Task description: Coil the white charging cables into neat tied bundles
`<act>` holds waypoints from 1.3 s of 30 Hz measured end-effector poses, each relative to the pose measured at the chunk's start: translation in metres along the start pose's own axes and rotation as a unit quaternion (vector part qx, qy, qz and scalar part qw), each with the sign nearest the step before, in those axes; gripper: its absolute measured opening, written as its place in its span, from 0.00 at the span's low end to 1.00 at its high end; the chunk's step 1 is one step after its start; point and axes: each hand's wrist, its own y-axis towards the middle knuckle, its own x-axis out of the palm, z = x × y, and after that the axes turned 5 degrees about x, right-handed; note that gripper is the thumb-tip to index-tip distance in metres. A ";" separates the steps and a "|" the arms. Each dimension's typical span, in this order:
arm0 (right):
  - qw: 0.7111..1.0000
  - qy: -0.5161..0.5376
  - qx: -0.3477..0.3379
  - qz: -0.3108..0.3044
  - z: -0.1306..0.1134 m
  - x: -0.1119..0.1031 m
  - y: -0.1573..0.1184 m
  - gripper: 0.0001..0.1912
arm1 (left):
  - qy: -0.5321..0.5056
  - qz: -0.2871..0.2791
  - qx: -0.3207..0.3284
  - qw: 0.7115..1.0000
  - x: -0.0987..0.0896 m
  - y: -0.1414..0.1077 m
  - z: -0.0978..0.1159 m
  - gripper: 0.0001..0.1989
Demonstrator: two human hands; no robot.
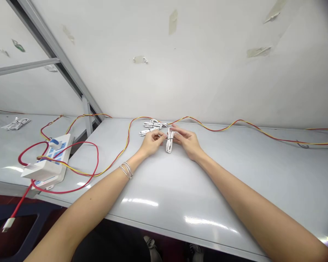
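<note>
A white cable (169, 145), coiled into a narrow bundle, stands between my two hands just above the grey table. A thin black tie (170, 138) goes round its middle. My left hand (152, 142) is on the left of the bundle, thumb and forefinger pinched at the tie's end. From the right, my right hand (188, 142) holds the bundle with its fingertips; part of its grip is hidden behind the coil. Right behind my left hand lie more coiled white cables (153, 124), bound with black ties.
On the left, a white power strip (67, 151) carries a white charger block (41, 170) and a looped red cable (97, 156). A red and yellow twisted wire (128, 134) runs along the wall (207, 72). Another white cable bundle (16, 124) lies at far left on the table (235, 160).
</note>
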 end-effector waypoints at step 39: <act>0.970 -0.217 -0.078 0.073 0.018 0.000 0.007 0.15 | -0.085 0.094 -0.061 0.990 -0.003 0.004 -0.003 0.10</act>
